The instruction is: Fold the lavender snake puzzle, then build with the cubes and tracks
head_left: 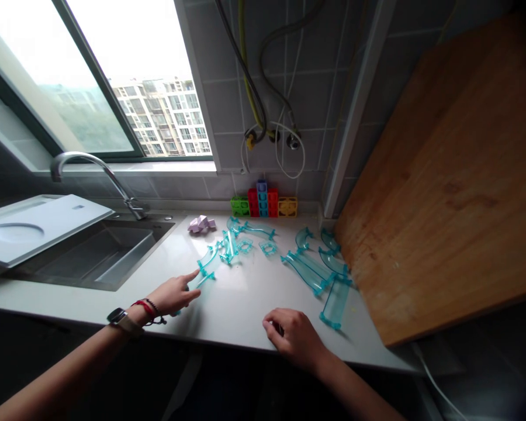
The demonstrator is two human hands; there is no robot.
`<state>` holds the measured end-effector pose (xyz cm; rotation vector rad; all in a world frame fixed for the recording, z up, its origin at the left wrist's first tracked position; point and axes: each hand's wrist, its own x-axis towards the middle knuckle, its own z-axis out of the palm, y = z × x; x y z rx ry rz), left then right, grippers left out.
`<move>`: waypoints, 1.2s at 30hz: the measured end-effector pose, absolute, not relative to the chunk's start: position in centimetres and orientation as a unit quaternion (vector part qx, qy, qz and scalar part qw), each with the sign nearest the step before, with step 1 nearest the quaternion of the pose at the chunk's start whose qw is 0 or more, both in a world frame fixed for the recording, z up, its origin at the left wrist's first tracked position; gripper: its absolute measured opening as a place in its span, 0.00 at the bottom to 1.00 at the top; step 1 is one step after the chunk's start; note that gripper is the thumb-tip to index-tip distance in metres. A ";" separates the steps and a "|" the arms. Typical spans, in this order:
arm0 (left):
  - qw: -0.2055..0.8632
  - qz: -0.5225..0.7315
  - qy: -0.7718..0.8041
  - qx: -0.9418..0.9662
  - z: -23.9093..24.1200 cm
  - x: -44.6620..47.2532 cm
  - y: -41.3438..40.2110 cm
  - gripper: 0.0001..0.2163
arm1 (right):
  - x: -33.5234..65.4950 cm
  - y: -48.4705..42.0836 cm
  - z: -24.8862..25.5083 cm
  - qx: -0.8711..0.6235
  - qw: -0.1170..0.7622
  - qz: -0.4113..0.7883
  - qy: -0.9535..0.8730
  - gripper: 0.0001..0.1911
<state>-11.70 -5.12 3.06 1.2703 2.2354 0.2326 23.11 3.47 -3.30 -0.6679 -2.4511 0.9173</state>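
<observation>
Taking the bare middle of the worktop [249,292] as the dial's centre, with twelve toward the wall, the left hand [175,292] lies at nine o'clock, its forefinger and thumb spread wide apart. The forefinger reaches the near end of a curved teal piece [209,257] at half past ten, and a slim teal piece [206,279] sits just beyond the gap between finger and thumb; whether the hand touches either one I cannot tell. The right hand [293,336] is between four and five o'clock, by the worktop's near edge, fingers loosely curled — whether anything is inside them is hidden. More translucent teal parts lie about: a ring-shaped piece [244,245] at twelve, another ring-shaped piece [268,248] between twelve and one, long teal channels [309,272] between two and three, and a flat teal channel [335,301] at three, one end near the leaning wooden board [447,193]. A pale purple faceted object [201,224] sits at eleven; a stepped row of coloured blocks [263,202] stands at twelve, against the wall. At ten is the sink [131,251] — partly covered by a white panel [48,228].
</observation>
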 end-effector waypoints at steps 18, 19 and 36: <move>0.345 0.055 0.786 0.510 8.1 -10.3 -5.7 0.38 | 32.2 8.1 5.6 -0.393 0.075 0.153 -0.904 0.25; 0.352 0.069 0.783 0.508 8.2 -10.2 -6.0 0.36 | 33.0 8.9 5.9 -0.420 0.073 0.143 -0.893 0.24; 0.459 0.627 0.430 0.460 1.1 9.5 5.3 0.13 | 32.5 10.7 4.2 -0.470 -0.082 0.185 -0.859 0.27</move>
